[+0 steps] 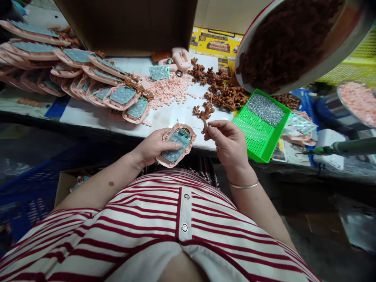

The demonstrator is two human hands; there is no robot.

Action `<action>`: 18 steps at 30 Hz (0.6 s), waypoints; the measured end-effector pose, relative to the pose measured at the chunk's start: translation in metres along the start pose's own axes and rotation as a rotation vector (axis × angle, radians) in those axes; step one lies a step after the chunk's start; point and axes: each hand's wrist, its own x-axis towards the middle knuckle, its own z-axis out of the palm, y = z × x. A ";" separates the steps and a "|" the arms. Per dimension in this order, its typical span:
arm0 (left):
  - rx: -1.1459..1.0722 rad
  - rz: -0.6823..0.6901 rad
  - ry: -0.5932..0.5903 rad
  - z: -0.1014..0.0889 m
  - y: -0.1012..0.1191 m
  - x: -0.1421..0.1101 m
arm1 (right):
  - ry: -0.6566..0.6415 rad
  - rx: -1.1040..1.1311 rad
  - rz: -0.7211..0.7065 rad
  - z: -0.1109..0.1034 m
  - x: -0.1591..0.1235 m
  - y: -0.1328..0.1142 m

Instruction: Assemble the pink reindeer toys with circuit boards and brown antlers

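My left hand grips a pink plastic shell by its left side, the thumb lying across the grey-blue panel and green circuit board set in it. Just right of the shell, my right hand pinches a brown antler-shaped piece between thumb and fingertips. The antler piece stands upright and apart from the shell. Beyond the hands, more brown antler pieces lie heaped on the white work surface, beside a spread of small pink parts.
Stacked pink shells with panels fill the left of the table. At right stand a green tray of small metal screws, a tilted tub of brown pieces, a bowl of pink parts and an electric screwdriver. A cardboard box stands behind.
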 end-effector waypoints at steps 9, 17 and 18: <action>0.078 0.033 -0.017 0.004 -0.003 -0.004 | -0.099 -0.021 0.053 0.008 -0.007 -0.004; 0.135 0.048 0.072 0.007 -0.010 -0.001 | -0.097 -0.334 -0.180 0.005 -0.013 0.004; 0.135 0.045 0.060 0.007 -0.010 -0.001 | -0.106 -0.344 -0.184 0.005 -0.014 0.005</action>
